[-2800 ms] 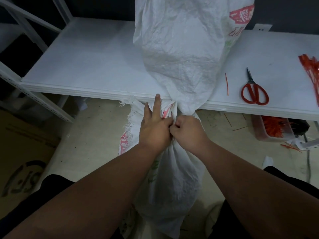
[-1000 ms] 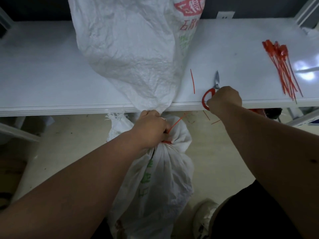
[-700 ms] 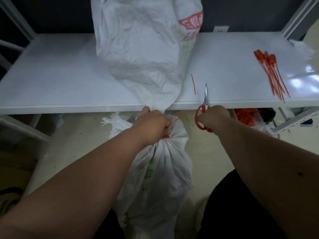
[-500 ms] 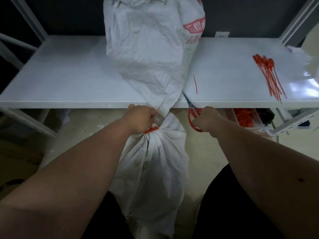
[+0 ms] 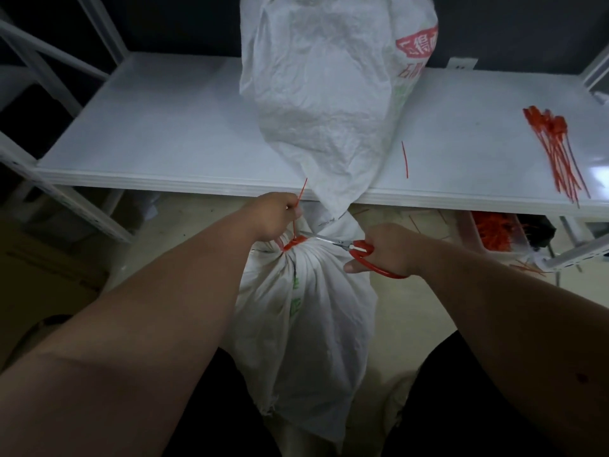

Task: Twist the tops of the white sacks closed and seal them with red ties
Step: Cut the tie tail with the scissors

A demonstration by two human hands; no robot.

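While gathered at the neck: white sack point(image 5: 306, 311) upright on the floor below the near edge of the surface point(image 5: 164, 133), between the person's knees, cinched by a red tie point(image 5: 294, 242).
Left hand point(image 5: 273, 219): fingers curled round the tie's free tail, drawn up taut from the neck; tail tip poking out above the fist.
Right hand point(image 5: 384, 250): fingers through the red handles of the scissors point(image 5: 342, 244), gripping them; blades pointed left across the neck, tips at the tail just above the tie's lock.
Second white sack point(image 5: 329, 87): on the surface, leaning over the near edge, narrow end hanging down to touch the tied neck.
Bundle of red ties point(image 5: 557, 150): near the right edge of the surface.
Cut red strip point(image 5: 405, 159): near edge, just right of the second sack.
Red scraps in a tray point(image 5: 494, 230): under the surface, right side.
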